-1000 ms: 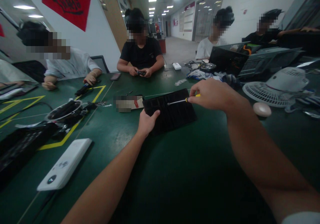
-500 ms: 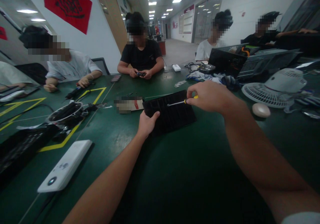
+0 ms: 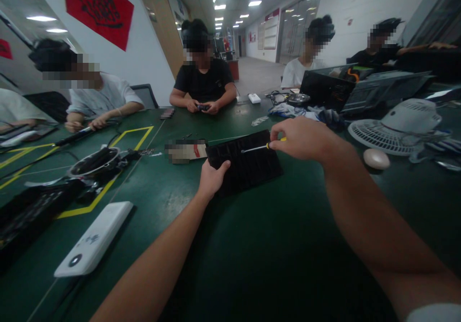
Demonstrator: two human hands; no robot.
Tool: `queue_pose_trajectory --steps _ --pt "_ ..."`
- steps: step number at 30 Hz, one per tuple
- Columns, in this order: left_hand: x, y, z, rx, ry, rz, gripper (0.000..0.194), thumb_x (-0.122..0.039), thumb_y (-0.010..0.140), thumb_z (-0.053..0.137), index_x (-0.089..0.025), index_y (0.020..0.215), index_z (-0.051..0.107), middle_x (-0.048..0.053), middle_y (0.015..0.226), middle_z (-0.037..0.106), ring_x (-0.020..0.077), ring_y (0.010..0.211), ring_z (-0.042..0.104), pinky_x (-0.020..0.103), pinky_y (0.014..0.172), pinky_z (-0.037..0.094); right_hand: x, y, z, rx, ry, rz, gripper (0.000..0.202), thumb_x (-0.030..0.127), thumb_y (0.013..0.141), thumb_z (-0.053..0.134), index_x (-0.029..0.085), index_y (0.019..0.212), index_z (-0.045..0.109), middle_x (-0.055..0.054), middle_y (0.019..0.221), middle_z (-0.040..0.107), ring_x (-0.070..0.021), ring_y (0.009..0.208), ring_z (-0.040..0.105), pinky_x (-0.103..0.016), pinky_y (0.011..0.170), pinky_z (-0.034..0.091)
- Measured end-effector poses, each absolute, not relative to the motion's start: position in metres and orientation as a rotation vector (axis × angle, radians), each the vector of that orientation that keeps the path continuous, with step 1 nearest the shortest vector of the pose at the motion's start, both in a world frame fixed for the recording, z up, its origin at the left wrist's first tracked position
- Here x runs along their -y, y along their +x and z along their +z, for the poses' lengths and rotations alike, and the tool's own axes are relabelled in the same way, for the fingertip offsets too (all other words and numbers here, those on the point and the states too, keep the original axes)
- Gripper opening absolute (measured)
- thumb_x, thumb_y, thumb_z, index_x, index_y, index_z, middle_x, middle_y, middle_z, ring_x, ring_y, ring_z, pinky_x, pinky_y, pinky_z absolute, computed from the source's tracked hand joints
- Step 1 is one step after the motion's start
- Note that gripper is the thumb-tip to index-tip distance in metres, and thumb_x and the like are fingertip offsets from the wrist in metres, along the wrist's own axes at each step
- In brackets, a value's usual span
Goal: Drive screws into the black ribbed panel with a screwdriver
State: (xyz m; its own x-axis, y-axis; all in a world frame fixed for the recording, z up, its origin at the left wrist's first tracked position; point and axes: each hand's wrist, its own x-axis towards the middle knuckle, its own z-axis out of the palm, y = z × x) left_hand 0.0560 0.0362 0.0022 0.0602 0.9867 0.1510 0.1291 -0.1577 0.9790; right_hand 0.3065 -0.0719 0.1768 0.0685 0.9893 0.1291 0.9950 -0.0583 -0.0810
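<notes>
A flat black rectangular panel (image 3: 254, 168) with ribs or slots across it lies tilted on the green table in front of me. My left hand (image 3: 213, 177) grips its left edge, thumb on top and fingers hidden beneath. Pinched in my right hand (image 3: 300, 137) is a screwdriver with a yellow handle (image 3: 284, 139). Its thin metal shaft (image 3: 257, 147) points left across the panel, and the tip appears to meet the panel's upper middle. Whether a screw sits under the tip is too dark to tell.
Behind the panel lies a beige and red card (image 3: 187, 150). A white power bank (image 3: 94, 238) rests at the left, near a black device (image 3: 36, 207) and cables. To the right are a white fan (image 3: 399, 125), a pale mouse (image 3: 376, 159) and cloth (image 3: 309, 113). Several people sit around the table.
My hands, the screwdriver and the panel hold almost the same position. At the left, a co-worker's hands have shifted with a dark, long tool, now pointing down to the left.
</notes>
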Motion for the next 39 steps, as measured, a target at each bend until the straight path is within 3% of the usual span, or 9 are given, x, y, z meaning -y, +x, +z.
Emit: queue_pose_trajectory --steps 11,17,39 --pt "-0.034 0.0561 0.0056 -1.184 1.442 1.219 0.04 -0.034 0.08 0.09 -0.019 0.115 0.077 0.015 0.121 0.083 0.0352 0.118 0.079 0.058 0.112 0.059 0.0722 0.3067 0.1783 2.048 -2.186 -0.025 0.027 0.045 0.097 0.067 0.029 0.108 0.086 -0.012 0.112 0.083 -0.0361 0.106 0.074 -0.047 0.084 0.054" --pt "-0.0342 0.0566 0.0064 -1.196 1.447 1.211 0.039 -0.033 0.079 0.09 -0.019 0.113 0.077 0.015 0.121 0.083 0.0351 0.117 0.079 0.058 0.111 0.059 0.0696 0.3102 0.1755 2.079 -2.113 -0.018 0.024 0.038 0.085 0.081 0.027 0.106 0.086 -0.009 0.109 0.082 -0.031 0.101 0.074 -0.041 0.081 0.053" --pt "-0.034 0.0563 0.0053 -1.176 1.453 1.221 0.041 -0.034 0.08 0.09 -0.019 0.115 0.076 0.015 0.122 0.083 0.0356 0.118 0.078 0.058 0.112 0.059 0.0738 0.3071 0.1795 2.015 -2.158 -0.079 0.021 0.038 0.085 0.08 0.031 0.104 0.088 -0.008 0.111 0.083 -0.0329 0.103 0.074 -0.043 0.08 0.054"
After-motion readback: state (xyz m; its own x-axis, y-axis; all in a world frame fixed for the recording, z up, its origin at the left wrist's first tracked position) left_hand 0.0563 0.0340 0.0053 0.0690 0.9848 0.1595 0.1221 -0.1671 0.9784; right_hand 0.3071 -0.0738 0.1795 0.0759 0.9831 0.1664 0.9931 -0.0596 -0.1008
